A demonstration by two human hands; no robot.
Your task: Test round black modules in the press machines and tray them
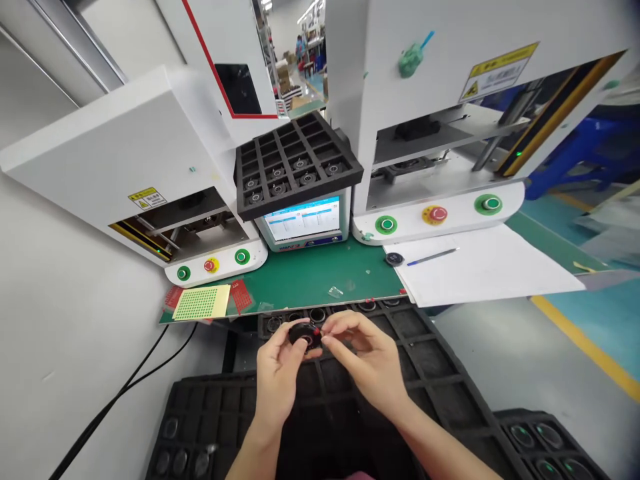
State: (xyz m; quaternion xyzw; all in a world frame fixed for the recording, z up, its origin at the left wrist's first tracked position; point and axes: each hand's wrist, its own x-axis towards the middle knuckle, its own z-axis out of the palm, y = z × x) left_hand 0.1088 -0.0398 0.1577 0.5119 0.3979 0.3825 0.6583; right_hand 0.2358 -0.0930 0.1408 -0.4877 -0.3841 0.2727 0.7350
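Note:
My left hand (277, 367) grips a small round black part (304, 333) with a red spot on it, held above a black compartment tray (425, 360). My right hand (363, 353) pinches at the right edge of that part, thumb and forefinger pressed together at the red spot. Both hands hover just in front of the green mat (320, 273). The tray's far row holds several similar round parts (319, 313).
Two white press machines (125, 167) (450, 100) with green and red buttons flank a small touchscreen (304, 221), topped by another black tray (295, 163). White paper sheets (490, 267) with a pen (433, 256), sticker sheets (203, 302), more trays (545, 443) below, cables at left.

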